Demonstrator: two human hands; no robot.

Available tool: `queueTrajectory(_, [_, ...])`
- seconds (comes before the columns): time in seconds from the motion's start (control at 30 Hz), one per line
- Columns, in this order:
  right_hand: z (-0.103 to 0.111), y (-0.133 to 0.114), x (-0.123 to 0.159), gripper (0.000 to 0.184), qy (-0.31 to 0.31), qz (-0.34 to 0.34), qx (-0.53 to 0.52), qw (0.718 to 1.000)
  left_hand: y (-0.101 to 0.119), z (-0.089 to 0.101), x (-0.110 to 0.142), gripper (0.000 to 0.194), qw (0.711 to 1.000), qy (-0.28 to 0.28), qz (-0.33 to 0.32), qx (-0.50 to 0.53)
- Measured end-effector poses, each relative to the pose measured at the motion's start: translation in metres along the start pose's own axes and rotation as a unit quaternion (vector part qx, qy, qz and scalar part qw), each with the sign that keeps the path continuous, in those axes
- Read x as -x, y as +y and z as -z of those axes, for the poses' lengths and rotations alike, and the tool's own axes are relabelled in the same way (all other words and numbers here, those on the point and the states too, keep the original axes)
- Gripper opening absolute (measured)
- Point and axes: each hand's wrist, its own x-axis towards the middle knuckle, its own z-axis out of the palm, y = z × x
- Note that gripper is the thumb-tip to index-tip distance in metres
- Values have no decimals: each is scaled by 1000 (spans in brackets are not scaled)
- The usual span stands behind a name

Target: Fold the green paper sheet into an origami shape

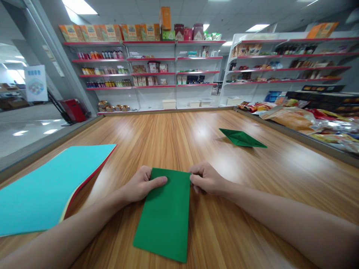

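Note:
A green sheet of paper [168,216], looking folded into an upright rectangle, is held over the near middle of the wooden table. My left hand [147,183] grips its upper left edge, thumb on top and the other fingers curled out of sight. At the upper right corner, my right hand [206,177] is closed, thumb and forefinger pinching the paper. Beyond my right hand lies a folded green paper boat [242,139].
A stack of coloured paper [56,183], turquoise on top with yellow and red beneath, lies at the left of the table [146,138]. Packaged snacks [297,119] are heaped past the right edge. Stocked store shelves [151,58] stand behind.

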Motion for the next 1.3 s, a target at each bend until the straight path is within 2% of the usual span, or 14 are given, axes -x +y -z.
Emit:
queueTrajectory(0.17, [0,-2,0,25,10,20,21,1000,0,-2,-1,40,999,30,-9,-12])
queueTrajectory(0.27, [-1,-2,0,27,18,33,34,999,1,-2,0,40,1000,28,-10,-8])
queueTrajectory(0.43, [0,-3,0,22,-4,13,6,1000,0,-2,1,40,999,39,-16,-5])
queueTrajectory(0.63, [0,-2,-1,23,10,48,28,998,-2,-1,0,41,998,48,-25,-10])
queueTrajectory(0.83, [-1,1,-3,16,-16,31,-22,999,-5,0,2,44,997,73,-28,-23])
queueTrajectory(1.1, [0,2,-3,16,-6,33,-42,999,0,-7,2,41,994,100,-48,0])
queueTrajectory(1.3, [0,1,-3,14,-30,25,-94,995,2,-10,2,39,986,149,-67,18])
